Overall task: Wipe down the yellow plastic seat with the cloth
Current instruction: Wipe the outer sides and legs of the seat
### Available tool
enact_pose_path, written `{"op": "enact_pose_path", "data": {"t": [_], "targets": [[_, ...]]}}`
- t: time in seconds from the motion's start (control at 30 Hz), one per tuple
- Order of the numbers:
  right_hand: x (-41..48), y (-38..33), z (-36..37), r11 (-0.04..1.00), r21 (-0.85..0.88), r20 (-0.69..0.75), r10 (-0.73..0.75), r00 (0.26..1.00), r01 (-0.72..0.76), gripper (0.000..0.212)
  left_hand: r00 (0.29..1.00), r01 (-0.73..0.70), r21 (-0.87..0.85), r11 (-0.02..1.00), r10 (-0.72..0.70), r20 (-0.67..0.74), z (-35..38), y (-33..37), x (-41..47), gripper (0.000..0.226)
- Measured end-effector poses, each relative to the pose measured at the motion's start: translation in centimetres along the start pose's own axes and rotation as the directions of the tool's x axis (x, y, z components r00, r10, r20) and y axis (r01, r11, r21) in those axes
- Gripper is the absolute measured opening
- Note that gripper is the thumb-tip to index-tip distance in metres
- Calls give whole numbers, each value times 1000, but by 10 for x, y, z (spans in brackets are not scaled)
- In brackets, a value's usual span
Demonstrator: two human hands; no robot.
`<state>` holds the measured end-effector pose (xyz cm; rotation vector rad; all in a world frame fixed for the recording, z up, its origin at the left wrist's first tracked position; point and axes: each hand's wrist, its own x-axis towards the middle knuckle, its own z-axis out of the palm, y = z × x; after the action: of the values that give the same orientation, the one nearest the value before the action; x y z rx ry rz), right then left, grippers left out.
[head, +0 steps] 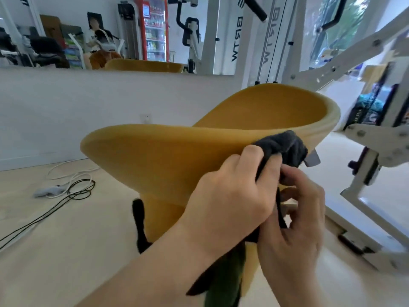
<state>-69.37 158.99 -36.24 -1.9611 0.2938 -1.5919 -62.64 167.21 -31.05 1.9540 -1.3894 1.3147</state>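
The yellow plastic seat (168, 156) fills the middle of the view, a curved shell on a yellow pedestal. A dark grey cloth (285, 147) is bunched against the seat's near right rim. My left hand (230, 196) grips the cloth, its fingers curled round the upper bunch and pressing it to the rim. Just right of it, my right hand (296, 220) pinches a hanging part of the same cloth between thumb and fingers. The cloth's lower end trails down behind my left wrist. The seat's inner bowl shows beyond the cloth.
A white gym machine frame (374, 165) stands close on the right, its base beside the seat. Black and white cables and a power strip (66, 187) lie on the pale floor at left. A wall mirror (110, 32) runs along the back.
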Motion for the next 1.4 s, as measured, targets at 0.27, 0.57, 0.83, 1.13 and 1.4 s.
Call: {"op": "enact_pose_path", "data": {"t": [0.27,0.57,0.83,1.13,1.4], "targets": [[-2,18,40,998,-57,-27,-28,999,26,68,992,46,-263,964,-14,122,-16,-6,6,45],[66,73,40,922,297,-373,352,859,-248,51,963,183,59,981,-191,191,-24,-66,11,46],[-9,12,82,977,211,-206,77,975,-33,56,966,191,37,981,-194,171,-17,-51,38,47],[22,17,65,947,282,-210,220,953,-156,55,952,257,-97,961,-235,197,-33,-73,11,39],[21,15,72,795,-154,177,-562,808,586,41,921,376,-164,912,-388,-46,-55,-92,-43,26]]}}
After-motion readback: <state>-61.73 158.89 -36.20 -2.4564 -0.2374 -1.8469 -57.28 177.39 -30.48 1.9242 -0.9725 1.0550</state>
